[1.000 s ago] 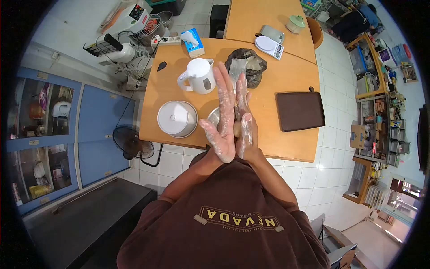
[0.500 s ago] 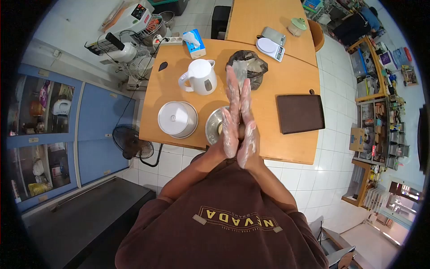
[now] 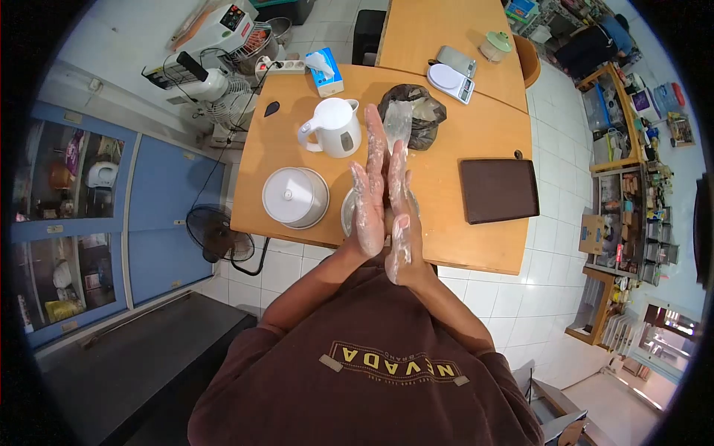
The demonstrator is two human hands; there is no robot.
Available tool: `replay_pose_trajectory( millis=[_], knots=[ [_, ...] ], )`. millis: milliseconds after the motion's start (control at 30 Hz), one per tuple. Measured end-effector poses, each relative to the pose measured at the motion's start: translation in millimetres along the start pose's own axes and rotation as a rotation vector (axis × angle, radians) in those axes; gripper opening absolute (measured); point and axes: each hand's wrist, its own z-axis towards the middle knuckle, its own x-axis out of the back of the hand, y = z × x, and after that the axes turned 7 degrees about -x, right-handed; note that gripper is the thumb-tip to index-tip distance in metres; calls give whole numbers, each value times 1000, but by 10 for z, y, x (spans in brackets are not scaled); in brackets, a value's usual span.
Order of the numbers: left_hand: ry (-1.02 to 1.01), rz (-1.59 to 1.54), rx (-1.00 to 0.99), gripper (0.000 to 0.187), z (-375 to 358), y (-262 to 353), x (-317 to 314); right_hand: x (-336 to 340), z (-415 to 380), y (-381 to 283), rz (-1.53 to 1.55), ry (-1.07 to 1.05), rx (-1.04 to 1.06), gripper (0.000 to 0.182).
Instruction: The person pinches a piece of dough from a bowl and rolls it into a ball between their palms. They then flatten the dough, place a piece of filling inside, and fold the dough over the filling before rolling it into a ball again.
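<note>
My left hand [image 3: 370,197] is raised over the table's front edge, fingers stretched out, with white residue on the skin. Close beside it my right hand [image 3: 401,223] is also flat and whitened, its palm turned to the left one. Whether anything small lies between the palms is hidden. Under and behind both hands is a metal bowl [image 3: 347,211], mostly covered by them. Beyond the fingertips a black plastic bag [image 3: 425,136] stands open, with a clear plastic bag [image 3: 399,119] at its left side.
On the wooden table [image 3: 454,238] are a white kettle [image 3: 339,128], a white lidded tub [image 3: 290,196], a dark tray [image 3: 499,190], a kitchen scale [image 3: 450,82] and a tissue box [image 3: 325,73]. Another person [image 3: 595,46] is at the far right. A black fan [image 3: 216,234] stands at left.
Both hands have shifted slightly left, and their fingers have slid against each other. More of the clear plastic bag shows beyond them.
</note>
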Motion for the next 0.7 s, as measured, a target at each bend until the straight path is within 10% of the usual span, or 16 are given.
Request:
replay_pose_trajectory(
  millis=[700],
  knots=[
    [-207,83,-213,80,-100,-219,-56,155,216,-128,109,152,-285,85]
  ],
)
